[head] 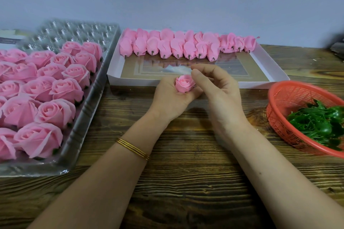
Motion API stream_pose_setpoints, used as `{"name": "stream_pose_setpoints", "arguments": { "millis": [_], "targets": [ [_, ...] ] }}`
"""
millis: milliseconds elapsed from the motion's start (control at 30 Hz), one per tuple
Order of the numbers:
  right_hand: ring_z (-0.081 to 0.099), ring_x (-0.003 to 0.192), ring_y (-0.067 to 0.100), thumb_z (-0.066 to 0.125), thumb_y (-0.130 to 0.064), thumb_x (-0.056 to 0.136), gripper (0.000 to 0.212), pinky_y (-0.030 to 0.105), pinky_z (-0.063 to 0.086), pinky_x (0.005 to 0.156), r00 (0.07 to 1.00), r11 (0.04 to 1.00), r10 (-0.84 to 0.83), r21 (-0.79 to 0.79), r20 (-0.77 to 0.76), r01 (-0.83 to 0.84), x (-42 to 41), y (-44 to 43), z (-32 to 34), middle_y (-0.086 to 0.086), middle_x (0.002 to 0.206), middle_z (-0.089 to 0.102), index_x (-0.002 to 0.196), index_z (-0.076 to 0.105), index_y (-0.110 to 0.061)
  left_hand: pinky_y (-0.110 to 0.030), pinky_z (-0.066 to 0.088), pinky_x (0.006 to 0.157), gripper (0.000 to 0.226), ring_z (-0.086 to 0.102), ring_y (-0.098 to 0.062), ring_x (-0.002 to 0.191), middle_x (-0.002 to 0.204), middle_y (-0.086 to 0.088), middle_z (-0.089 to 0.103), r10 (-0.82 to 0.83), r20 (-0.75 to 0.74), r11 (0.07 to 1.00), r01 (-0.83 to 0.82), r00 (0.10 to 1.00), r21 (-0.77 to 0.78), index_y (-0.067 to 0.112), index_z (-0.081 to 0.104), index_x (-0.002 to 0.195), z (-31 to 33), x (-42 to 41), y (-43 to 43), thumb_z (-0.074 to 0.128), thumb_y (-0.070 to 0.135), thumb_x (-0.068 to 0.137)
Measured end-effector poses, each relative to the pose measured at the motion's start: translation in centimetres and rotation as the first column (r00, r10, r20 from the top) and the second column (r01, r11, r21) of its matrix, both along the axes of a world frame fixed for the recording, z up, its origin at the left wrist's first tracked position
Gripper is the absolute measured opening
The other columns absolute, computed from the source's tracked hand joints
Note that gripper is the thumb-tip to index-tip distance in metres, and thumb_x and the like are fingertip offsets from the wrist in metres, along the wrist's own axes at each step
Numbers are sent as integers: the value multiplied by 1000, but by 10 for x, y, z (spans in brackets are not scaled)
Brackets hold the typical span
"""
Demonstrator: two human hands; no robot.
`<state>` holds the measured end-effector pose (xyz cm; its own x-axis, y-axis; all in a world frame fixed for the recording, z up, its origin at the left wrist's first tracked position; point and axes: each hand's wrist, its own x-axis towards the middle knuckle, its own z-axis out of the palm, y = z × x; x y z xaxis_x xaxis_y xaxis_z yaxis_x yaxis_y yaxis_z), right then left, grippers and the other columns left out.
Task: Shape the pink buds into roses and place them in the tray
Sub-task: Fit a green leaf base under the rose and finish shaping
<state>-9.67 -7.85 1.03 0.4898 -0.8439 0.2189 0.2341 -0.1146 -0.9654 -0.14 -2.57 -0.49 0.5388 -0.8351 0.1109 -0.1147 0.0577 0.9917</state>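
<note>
My left hand point(171, 98) grips a small pink rose point(184, 83) from below, just in front of the white box. Beside the rose on its right, my right hand point(217, 89) has its fingers loosely curled, and a fingertip touches the outer petals. Several unshaped pink buds point(167, 46) lie in rows along the far side of the white box point(268, 78). At the left stands a clear plastic tray point(87, 102) holding several finished pink roses point(55, 87).
A red plastic basket point(279, 102) with green leaf pieces point(320, 122) sits at the right edge. The tray's far cells point(78, 31) hold nothing. The dark wooden table point(186, 182) runs under my forearms. A grey wall stands behind.
</note>
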Motion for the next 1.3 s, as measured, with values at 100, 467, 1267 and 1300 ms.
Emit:
{"name": "stream_pose_setpoints", "arguments": {
  "millis": [100, 467, 1267, 1300],
  "targets": [
    [62, 77, 7, 70, -6, 86, 10, 24, 50, 78, 1000, 1000, 1, -21, 1, -1, 3, 3, 0, -4, 77, 68, 85, 71, -17, -50, 52, 96, 33, 69, -24, 101, 99, -7, 76, -25, 52, 1000, 24, 998, 11, 12, 76, 101, 1, -2, 0, 75, 25, 70],
    [61, 75, 10, 70, -11, 87, 8, 36, 52, 84, 996, 994, -24, -109, -85, 14, 7, 5, -5, -2, 73, 66, 90, 74, -5, -33, 53, 73, 12, 68, -17, 83, 80, 1, 72, 4, 294, 997, -27, 956, 76, 31, 66, 74, -5, 0, -5, 67, 20, 79],
    [67, 89, 10, 79, -18, 79, 23, 31, 53, 90, 977, 981, -48, -196, -210, 6, 8, 4, -12, 4, 94, 74, 100, 75, -13, -2, 35, 58, 34, 46, 6, 62, 65, 15, 51, -29, 588, 976, -104, 808, 192, 32, 48, 65, -7, 1, -10, 54, 18, 95],
    [66, 88, 9, 79, -16, 78, 24, 28, 53, 89, 979, 986, -20, -169, -201, -15, 8, 4, -11, 3, 94, 73, 101, 74, -13, -2, 34, 57, 36, 45, 6, 61, 64, 15, 50, -23, 588, 977, -107, 808, 186, 32, 46, 63, -7, 1, -10, 54, 17, 95]
  ]
}}
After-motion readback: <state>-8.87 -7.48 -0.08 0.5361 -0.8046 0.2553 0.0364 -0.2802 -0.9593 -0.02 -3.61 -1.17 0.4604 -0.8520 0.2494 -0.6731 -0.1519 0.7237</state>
